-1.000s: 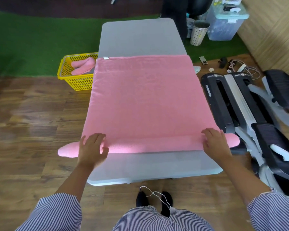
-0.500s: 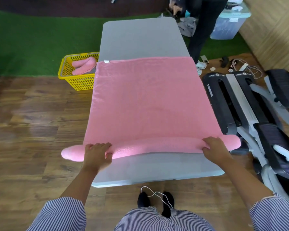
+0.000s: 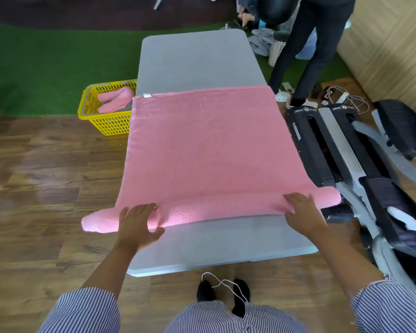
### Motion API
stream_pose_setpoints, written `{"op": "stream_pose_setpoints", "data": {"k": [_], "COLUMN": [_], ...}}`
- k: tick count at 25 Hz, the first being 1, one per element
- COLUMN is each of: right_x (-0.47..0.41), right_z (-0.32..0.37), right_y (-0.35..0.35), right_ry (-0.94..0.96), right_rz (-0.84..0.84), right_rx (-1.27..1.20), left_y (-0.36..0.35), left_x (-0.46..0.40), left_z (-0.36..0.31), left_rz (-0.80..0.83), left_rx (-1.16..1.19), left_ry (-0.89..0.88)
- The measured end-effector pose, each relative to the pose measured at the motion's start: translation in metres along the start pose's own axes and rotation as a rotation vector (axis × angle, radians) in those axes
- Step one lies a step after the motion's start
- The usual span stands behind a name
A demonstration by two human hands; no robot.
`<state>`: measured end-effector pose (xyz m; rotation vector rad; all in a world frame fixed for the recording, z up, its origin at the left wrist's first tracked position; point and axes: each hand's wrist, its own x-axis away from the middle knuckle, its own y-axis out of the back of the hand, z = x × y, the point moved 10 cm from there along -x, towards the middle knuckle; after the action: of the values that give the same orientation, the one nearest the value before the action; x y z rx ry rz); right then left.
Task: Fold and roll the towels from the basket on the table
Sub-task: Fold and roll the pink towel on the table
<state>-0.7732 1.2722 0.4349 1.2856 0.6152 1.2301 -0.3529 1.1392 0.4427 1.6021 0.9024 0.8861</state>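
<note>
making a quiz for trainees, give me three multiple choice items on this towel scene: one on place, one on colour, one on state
1. Where is the basket?
A on the table
B on the floor left of the table
C under the table

2. What colour is the towel?
A pink
B white
C blue

3. How far is the towel rolled?
A fully
B only its near end
C not at all

Key:
1 B: it stands on the floor by the table's left edge.
2 A: all pink.
3 B: left hand and right hand rest on a roll at the near end; the rest lies flat.

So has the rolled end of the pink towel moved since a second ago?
Yes. The rolled end of the pink towel has advanced away from the grey table's near edge.
</note>
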Motion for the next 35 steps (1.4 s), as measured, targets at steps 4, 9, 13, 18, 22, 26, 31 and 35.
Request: {"op": "stream_pose_setpoints", "data": {"k": [4, 9, 13, 18, 22, 26, 31, 35], "right_x": [0.004, 0.006, -0.004, -0.001, 0.005, 0.007, 0.001, 0.004], "right_z": [-0.003, -0.004, -0.006, 0.003, 0.002, -0.002, 0.000, -0.012], "right_y": [0.003, 0.003, 0.009, 0.020, 0.007, 0.008, 0.010, 0.025], "right_ry": [0.002, -0.002, 0.016, -0.014, 0.009, -0.005, 0.017, -0.083], "right_rz": [-0.021, 0.025, 0.110, -0.046, 0.062, 0.013, 0.056, -0.050], "right_rx": [-0.017, 0.083, 0.122, 0.088, 0.164, 0.147, 0.139, 0.058], "left_y": [-0.001, 0.010, 0.014, 0.035, 0.013, 0.011, 0.019, 0.033], "left_x": [0.000, 0.001, -0.008, -0.006, -0.001, 0.006, 0.001, 0.002], "left_z": [-0.005, -0.015, -0.011, -0.021, -0.021, -0.025, -0.018, -0.005], "left_rz": [-0.033, -0.042, 0.053, -0.219, -0.092, -0.057, -0.076, -0.204], "left_rx": [-0.018, -0.070, -0.061, -0.045, -0.049, -0.051, -0.042, -0.043], "left_ry": [0.024, -0.017, -0.029, -0.068, -0.084, -0.093, -0.075, -0.006]}}
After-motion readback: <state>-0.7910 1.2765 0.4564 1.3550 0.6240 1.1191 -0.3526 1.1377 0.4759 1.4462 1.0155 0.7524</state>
